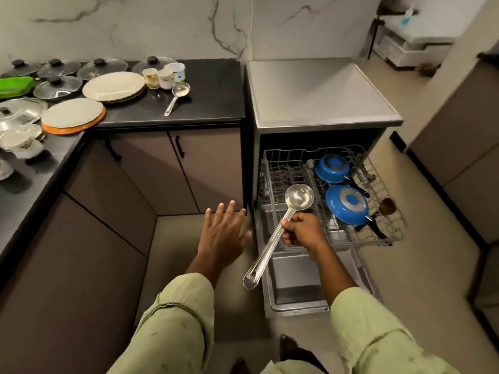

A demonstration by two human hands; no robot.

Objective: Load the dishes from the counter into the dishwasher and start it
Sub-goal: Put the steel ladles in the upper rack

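My right hand (302, 229) grips a steel ladle (278, 233) by its handle, bowl up, over the pulled-out wire rack (286, 163) of the open dishwasher (321, 93). Two blue pans (347, 205) lie upside down in the rack's right half. My left hand (222, 234) hovers empty with fingers spread, left of the dishwasher door (294, 279). On the black counter (213, 85) wait a second ladle (176, 97), white plates (113, 86), cups (164, 76) and several glass lids (58, 87).
A green tray (13, 86) and steel dishes (19, 109) sit at the counter's left end. Brown cabinet doors (172, 168) stand below the counter. The lowered dishwasher door juts into the floor space. More cabinets line the right side.
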